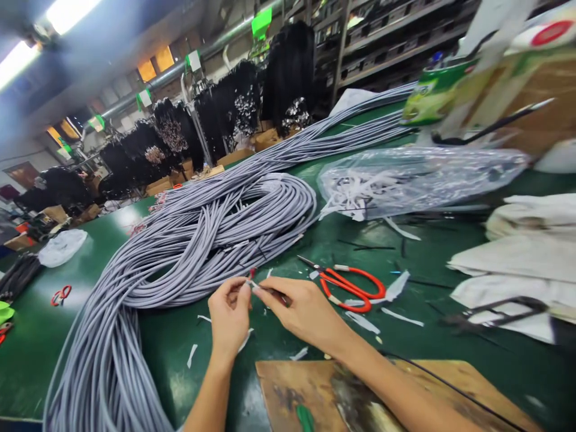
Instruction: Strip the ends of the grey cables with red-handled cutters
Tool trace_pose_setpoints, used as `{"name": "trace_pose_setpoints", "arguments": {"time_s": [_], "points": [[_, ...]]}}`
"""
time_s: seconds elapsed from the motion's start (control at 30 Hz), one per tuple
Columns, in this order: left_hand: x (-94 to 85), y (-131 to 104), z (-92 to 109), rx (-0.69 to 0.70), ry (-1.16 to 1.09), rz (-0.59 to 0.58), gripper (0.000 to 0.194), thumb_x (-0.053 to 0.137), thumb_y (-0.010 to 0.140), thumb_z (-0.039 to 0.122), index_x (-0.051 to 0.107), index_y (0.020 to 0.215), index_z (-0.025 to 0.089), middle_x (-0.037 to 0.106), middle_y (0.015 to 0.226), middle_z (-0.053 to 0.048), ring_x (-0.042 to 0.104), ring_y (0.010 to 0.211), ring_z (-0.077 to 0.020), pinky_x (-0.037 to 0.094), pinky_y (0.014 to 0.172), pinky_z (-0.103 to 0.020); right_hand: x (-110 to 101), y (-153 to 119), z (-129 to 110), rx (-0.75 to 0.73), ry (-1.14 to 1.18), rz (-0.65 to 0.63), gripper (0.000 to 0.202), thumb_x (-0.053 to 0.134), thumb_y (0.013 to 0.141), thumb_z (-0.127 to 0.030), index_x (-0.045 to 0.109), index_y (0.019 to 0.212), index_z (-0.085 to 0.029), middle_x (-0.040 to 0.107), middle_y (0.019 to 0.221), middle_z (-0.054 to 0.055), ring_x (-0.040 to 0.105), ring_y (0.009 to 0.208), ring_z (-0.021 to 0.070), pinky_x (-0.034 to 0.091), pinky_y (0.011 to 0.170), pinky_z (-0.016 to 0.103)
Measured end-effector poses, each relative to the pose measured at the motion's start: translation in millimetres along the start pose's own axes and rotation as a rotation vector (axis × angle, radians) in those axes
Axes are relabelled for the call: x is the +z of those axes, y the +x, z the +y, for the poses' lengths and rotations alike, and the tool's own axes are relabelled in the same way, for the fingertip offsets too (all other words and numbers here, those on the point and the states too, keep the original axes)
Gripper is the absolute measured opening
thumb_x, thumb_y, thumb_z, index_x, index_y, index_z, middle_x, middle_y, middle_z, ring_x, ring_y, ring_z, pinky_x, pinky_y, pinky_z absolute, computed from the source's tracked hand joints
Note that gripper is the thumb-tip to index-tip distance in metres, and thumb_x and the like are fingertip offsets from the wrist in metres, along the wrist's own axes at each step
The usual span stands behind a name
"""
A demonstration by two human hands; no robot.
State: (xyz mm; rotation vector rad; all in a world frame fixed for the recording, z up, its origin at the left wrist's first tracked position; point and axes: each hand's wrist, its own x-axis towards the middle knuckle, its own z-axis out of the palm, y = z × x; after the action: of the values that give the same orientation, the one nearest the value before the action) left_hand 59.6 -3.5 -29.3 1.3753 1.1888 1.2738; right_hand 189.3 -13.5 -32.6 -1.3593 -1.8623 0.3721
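My left hand [231, 315] and my right hand [301, 309] meet over the green table, fingertips nearly touching. Between them is a small whitish piece [252, 284] with a bit of red beside it, too small to make out; both hands pinch at it. Just behind lies a large bundle of grey cables [216, 240], looped and spread across the table. To the right of my right hand, scissors with orange-red handles [355, 285] lie with their tips toward the cables. White scraps [398, 287] are scattered around the scissors and near my hands.
A stained board [297, 390] lies under my right forearm. Farther right are a clear plastic bag with white strips [405, 180], pale cloths [517, 258] and dark snips [504, 312]. Small red-handled snips [60, 295] lie at the left. Black cable bundles [288, 72] hang behind the table.
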Motion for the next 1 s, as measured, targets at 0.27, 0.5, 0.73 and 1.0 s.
{"name": "trace_pose_setpoints", "arguments": {"time_s": [0.27,0.5,0.73,1.0], "points": [[-5.9,4.0,-6.9,0.123,0.199,0.052,0.026,0.058,0.075,0.025,0.069,0.096,0.014,0.066,0.082,-0.007,0.058,0.063,-0.0125,0.046,0.06,-0.023,-28.5,8.6,31.5,0.348,-0.493,-0.331,0.016,0.054,0.077,-0.011,0.069,0.082,-0.011,0.067,0.093,0.016,0.061,0.092,0.0245,0.043,0.072,0.027],[-1.0,3.0,-8.3,0.118,0.193,0.06,0.024,0.055,0.075,0.021,0.071,0.09,0.012,0.057,0.056,-0.001,0.049,0.047,-0.0092,0.041,0.049,-0.021,-41.3,14.4,66.0,0.636,-0.606,-0.266,0.014,0.057,0.065,-0.012,0.068,0.073,-0.009,0.067,0.074,0.02,0.065,0.068,0.0325,0.043,0.049,0.032],[-2.2,7.2,-0.7,-0.052,-0.266,0.027,0.039,0.069,0.062,0.043,0.07,0.078,0.007,0.059,0.055,-0.002,0.043,0.038,-0.0048,0.033,0.037,-0.017,-16.1,19.4,47.4,0.147,-0.276,0.103,0.02,0.051,0.072,-0.02,0.06,0.09,-0.017,0.068,0.085,0.008,0.065,0.073,0.0196,0.05,0.064,0.027],[-1.8,7.4,4.0,-0.118,-0.362,0.056,0.042,0.073,0.055,0.049,0.064,0.061,0.008,0.052,0.043,0.001,0.038,0.033,-0.0033,0.027,0.035,-0.016,9.8,10.2,42.8,-0.378,-0.191,0.311,0.015,0.05,0.076,-0.024,0.055,0.09,-0.019,0.063,0.084,0.008,0.062,0.08,0.0211,0.052,0.069,0.031]]}}
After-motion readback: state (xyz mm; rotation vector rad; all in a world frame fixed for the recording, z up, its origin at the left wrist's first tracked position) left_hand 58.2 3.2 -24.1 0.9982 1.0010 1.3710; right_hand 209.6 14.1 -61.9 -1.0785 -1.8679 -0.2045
